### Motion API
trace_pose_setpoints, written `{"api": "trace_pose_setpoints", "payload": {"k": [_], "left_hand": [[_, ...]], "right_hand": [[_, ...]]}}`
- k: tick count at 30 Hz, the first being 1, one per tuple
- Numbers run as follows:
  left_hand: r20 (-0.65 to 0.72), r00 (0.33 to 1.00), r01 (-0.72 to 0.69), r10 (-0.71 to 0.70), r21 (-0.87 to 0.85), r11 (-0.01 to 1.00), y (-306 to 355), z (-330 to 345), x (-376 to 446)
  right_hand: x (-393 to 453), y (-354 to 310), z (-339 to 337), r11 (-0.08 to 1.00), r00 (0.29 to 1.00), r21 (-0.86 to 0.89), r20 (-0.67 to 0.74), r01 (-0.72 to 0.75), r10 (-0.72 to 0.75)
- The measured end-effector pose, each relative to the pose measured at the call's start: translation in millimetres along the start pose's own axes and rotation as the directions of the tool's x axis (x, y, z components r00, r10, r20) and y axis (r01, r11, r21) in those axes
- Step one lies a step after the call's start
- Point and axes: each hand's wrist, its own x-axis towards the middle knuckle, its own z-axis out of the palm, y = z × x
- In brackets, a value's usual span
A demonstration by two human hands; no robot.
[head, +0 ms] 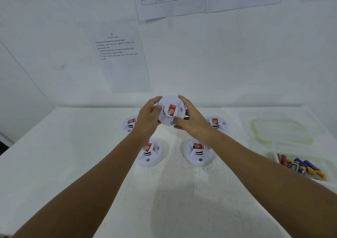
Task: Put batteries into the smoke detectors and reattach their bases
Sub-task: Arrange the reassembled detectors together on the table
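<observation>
a white smoke detector [171,111] with a red label on its face is held up off the white table [73,164], caught between both hands. the left hand [149,116] grips its left rim, fingers curled over the top edge and the thumb lying across the face. the right hand [189,118] grips the right rim, fingers wrapped round the far side and the thumb pressing near the small round button at the lower edge. four more smoke detectors sit face up on the table beneath and around the hands: one [129,124] just left of the left wrist, one [218,123] just right of the right wrist, one [150,153] under the left forearm and one [198,153] under the right forearm, both partly covered by the arms. well to the right of the right hand lies a clear plastic tray [280,130], and nearer the person another clear tray holding loose batteries [300,166] in purple, gold and red. printed sheets [118,48] hang on the white wall beyond the hands.
</observation>
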Motion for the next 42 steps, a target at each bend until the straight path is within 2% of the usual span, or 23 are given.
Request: {"api": "trace_pose_setpoints", "payload": {"k": [25, 29, 33, 36, 42], "left_hand": [[-0.003, 1.000, 0.004, -0.004, -0.037, 0.999, -6, 1, 16], [-0.009, 1.000, 0.029, -0.029, -0.048, 0.998, -10, 4, 19], [-0.014, 0.994, 0.104, -0.104, -0.010, 0.995, -20, 4, 27], [-0.031, 0.985, 0.170, -0.168, 0.078, 0.982, -32, 3, 35], [-0.013, 0.972, 0.226, -0.234, 0.324, 0.919, -53, 0, 49]], "right_hand": [[18, 7, -7, 1.000, 1.000, 0.012, 0.024, -0.012, 0.012], [22, 11, -10, 0.996, 1.000, -0.088, 0.014, -0.013, 0.014], [26, 14, -14, 0.971, 0.994, -0.210, -0.029, -0.114, 0.110], [32, 18, -15, 0.931, 0.981, -0.310, -0.028, -0.191, 0.192], [45, 35, -12, 0.823, 0.968, -0.520, -0.032, -0.229, 0.250]]}}
